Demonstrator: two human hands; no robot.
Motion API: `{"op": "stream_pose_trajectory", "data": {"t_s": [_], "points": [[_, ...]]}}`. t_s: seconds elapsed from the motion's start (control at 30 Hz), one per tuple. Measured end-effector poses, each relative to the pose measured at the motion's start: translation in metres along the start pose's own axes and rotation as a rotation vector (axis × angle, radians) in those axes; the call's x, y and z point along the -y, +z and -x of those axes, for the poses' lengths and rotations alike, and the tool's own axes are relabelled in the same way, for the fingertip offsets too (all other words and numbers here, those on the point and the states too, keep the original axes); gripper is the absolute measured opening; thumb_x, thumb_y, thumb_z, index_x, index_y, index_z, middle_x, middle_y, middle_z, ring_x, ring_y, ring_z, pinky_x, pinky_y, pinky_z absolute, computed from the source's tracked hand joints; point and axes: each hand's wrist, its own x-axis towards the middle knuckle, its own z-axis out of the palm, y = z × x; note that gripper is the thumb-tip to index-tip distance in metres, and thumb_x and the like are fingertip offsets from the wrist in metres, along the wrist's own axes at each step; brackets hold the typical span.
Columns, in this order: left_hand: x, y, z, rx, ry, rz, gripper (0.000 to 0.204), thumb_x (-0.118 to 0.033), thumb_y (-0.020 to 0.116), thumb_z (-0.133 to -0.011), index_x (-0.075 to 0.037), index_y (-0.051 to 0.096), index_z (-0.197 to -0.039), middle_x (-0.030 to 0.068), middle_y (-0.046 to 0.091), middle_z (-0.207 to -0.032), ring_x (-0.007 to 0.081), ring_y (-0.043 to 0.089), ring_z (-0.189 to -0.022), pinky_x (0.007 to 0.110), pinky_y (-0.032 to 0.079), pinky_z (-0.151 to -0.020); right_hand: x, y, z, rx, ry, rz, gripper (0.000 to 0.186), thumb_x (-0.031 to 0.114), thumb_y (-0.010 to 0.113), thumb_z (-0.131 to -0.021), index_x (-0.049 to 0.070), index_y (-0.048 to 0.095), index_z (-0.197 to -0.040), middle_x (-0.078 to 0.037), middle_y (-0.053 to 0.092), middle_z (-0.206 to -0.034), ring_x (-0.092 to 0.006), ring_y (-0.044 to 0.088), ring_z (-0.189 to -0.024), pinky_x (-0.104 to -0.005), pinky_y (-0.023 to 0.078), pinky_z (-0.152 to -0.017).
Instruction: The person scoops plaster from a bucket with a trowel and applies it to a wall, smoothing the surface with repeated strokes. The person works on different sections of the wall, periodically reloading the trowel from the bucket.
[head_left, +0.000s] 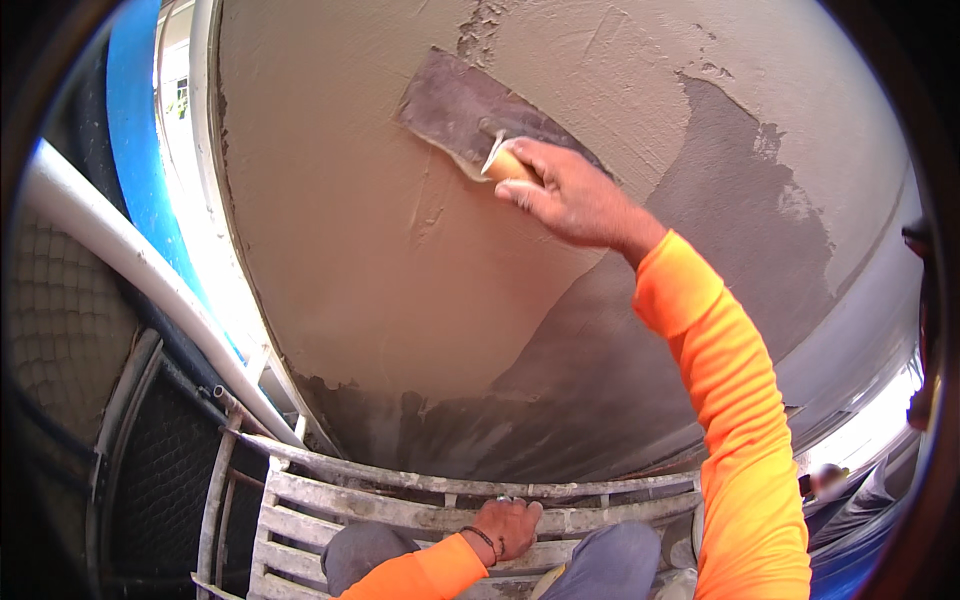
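My right hand (570, 195) is closed round the pale handle of a plastering trowel (460, 105), whose wide, flat blade lies against the wall. Smooth wet plaster (330, 230) in beige covers the wall to the left of and below the blade. A darker grey area (690, 220) shows on the right and along the bottom. Low down, between my knees, my left hand (507, 528) has its fingers curled over a slat of a worn metal platform (390, 512); its fingertips are partly hidden.
A white pole (160, 255) slants down at the left, beside a blue upright (140, 110). Black mesh (170, 460) and a metal frame stand at the lower left. Another person (828, 482) is partly visible at the lower right.
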Motion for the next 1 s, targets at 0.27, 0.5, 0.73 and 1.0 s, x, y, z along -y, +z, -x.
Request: {"op": "stream_pose_trajectory", "data": {"t_s": [0.27, 0.5, 0.73, 1.0], "points": [[0.008, 0.007, 0.008, -0.079, 0.011, -0.006, 0.047, -0.029, 0.074, -0.088, -0.005, 0.059, -0.125, 0.0197, 0.070, -0.110, 0.0416, 0.071, -0.100, 0.054, 0.055, -0.086, 0.000, 0.005, 0.023, -0.273, -0.104, -0.062, 0.025, 0.016, 0.067, -0.097, -0.001, 0.060, -0.114, -0.021, 0.066, -0.098, -0.0366, 0.069, -0.089, -0.0456, 0.054, -0.081], [0.001, 0.012, 0.005, -0.036, 0.032, 0.060, 0.034, -0.020, 0.066, -0.088, -0.003, 0.065, -0.117, 0.0212, 0.073, -0.105, 0.0411, 0.072, -0.098, 0.054, 0.056, -0.086, -0.015, 0.269, 0.151, 0.258, 0.079, -0.051, 0.033, 0.019, 0.069, -0.098, 0.004, 0.055, -0.124, -0.023, 0.065, -0.113, -0.0465, 0.066, -0.105, -0.0547, 0.055, -0.085], [-0.007, 0.022, 0.008, 0.425, -0.046, 0.054, 0.030, -0.018, 0.064, -0.095, -0.005, 0.069, -0.122, 0.0191, 0.075, -0.121, 0.0341, 0.073, -0.113, 0.050, 0.059, -0.087, -0.024, 0.455, 0.209, 0.433, 0.146, -0.026, 0.038, 0.020, 0.067, -0.099, 0.008, 0.054, -0.132, -0.019, 0.066, -0.120, -0.0418, 0.069, -0.107, -0.0554, 0.056, -0.088], [0.001, 0.045, 0.001, 0.194, -0.006, 0.047, 0.029, -0.021, 0.063, -0.097, -0.013, 0.077, -0.121, 0.0085, 0.078, -0.120, 0.0282, 0.076, -0.108, 0.049, 0.060, -0.080, -0.056, 0.506, 0.168, 0.410, 0.327, 0.016, 0.040, 0.021, 0.066, -0.100, 0.009, 0.053, -0.136, -0.018, 0.065, -0.125, -0.0414, 0.069, -0.109, -0.0553, 0.057, -0.090]]}}
